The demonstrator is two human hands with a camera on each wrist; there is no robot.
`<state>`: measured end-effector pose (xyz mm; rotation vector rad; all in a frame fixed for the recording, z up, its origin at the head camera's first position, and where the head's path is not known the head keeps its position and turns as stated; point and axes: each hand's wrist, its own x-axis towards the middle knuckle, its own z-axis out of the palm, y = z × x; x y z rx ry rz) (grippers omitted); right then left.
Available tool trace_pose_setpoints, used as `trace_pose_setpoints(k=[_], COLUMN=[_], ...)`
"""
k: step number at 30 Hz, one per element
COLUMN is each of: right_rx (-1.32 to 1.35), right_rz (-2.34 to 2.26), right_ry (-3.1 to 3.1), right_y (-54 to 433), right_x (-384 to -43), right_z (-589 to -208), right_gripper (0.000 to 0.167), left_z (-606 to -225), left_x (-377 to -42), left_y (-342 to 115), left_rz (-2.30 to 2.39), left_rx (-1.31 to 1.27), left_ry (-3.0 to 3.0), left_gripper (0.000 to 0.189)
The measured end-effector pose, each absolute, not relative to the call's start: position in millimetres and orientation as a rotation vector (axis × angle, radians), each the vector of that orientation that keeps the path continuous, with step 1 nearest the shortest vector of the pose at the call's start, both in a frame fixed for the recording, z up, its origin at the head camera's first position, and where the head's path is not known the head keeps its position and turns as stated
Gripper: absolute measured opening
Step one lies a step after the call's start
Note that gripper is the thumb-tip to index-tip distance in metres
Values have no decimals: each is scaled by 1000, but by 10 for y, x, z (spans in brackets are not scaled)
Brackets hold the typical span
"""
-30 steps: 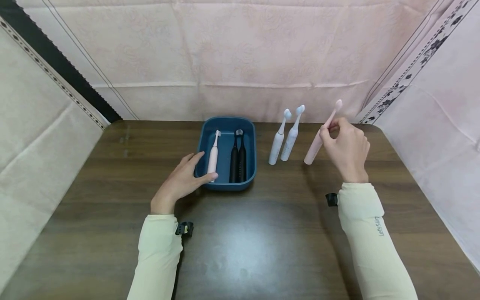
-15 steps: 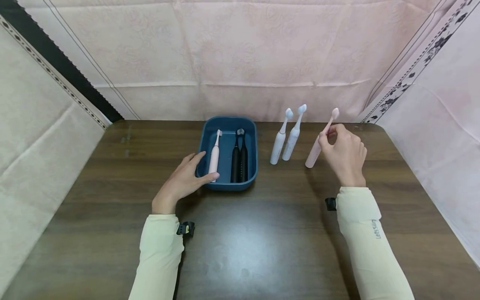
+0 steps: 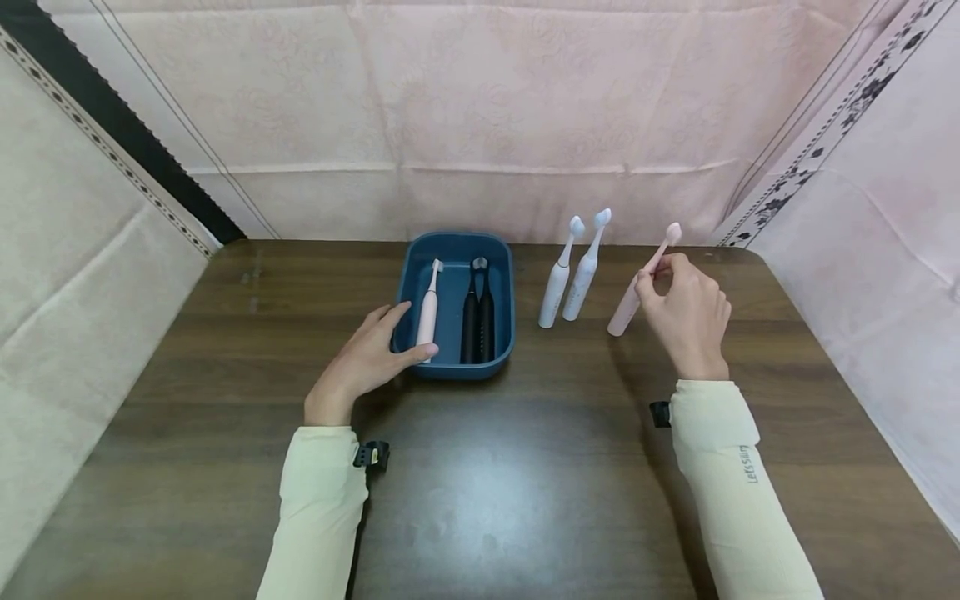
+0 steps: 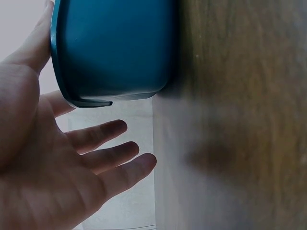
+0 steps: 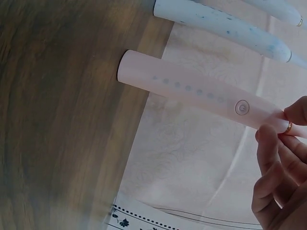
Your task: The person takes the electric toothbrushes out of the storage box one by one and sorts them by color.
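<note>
My right hand (image 3: pixel 686 312) pinches a pink electric toothbrush (image 3: pixel 626 307) near its neck, between thumb and fingers. In the right wrist view its power button and gold ring show on the pink electric toothbrush (image 5: pixel 192 91). It stands nearly upright, its base at the tabletop; I cannot tell if it touches. To its left, two light-blue electric toothbrushes (image 3: pixel 581 285) stand upright. My left hand (image 3: pixel 367 358) rests at the near left corner of a blue bin (image 3: pixel 453 372), thumb and index finger at the rim, other fingers extended outside (image 4: pixel 110 155).
Inside the bin are a pale pink electric toothbrush (image 3: pixel 427 317) and two black electric toothbrushes (image 3: pixel 478 321). The wooden table (image 3: pixel 480 500) ends at the back against a hanging pale cloth (image 3: pixel 480 108), with more cloth on both sides.
My right hand has come down and slightly nearer, lowering the pink electric toothbrush by a small amount. The left hand, the bin and the light-blue electric toothbrushes stay in place.
</note>
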<state>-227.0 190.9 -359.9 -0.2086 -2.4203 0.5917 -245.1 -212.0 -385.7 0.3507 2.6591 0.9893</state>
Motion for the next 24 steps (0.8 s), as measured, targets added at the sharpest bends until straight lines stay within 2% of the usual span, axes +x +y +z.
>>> trace_pose_setpoints(k=[24], right_rx=[-258], right_rz=[620], right_ry=[-2452], right_y=[1903], right_x=[-2131], right_z=[-3605], right_gripper=[36], left_z=[-3867], left_x=[-2483], left_y=[-2117], left_rz=[982], left_rx=[354], left_ry=[2661], left_gripper=[100])
